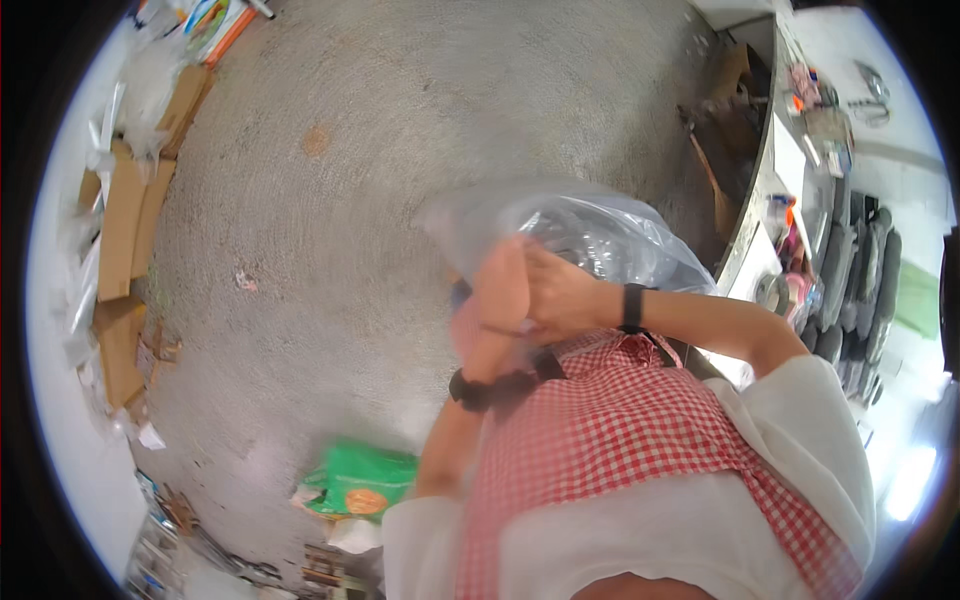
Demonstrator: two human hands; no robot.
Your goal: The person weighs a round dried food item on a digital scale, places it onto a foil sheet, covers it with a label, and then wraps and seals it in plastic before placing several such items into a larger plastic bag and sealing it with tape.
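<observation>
My right hand, with a black band at the wrist, has its fingers curled in front of my apron at the near edge of a large clear plastic bag. Shiny, crinkled clear material shows inside the bag. Close against it is my left hand, a dark watch on its wrist; motion blur and overlap hide its fingers. A flat, blurred pinkish piece stands up between the two hands; its material is unclear. Below the hands is my red-and-white checked apron.
Cardboard boxes and plastic wrap line the left wall. A green printed bag lies on the concrete floor. Along the right runs a worktop with small items; a broom leans below. Grey padded bundles stand beyond.
</observation>
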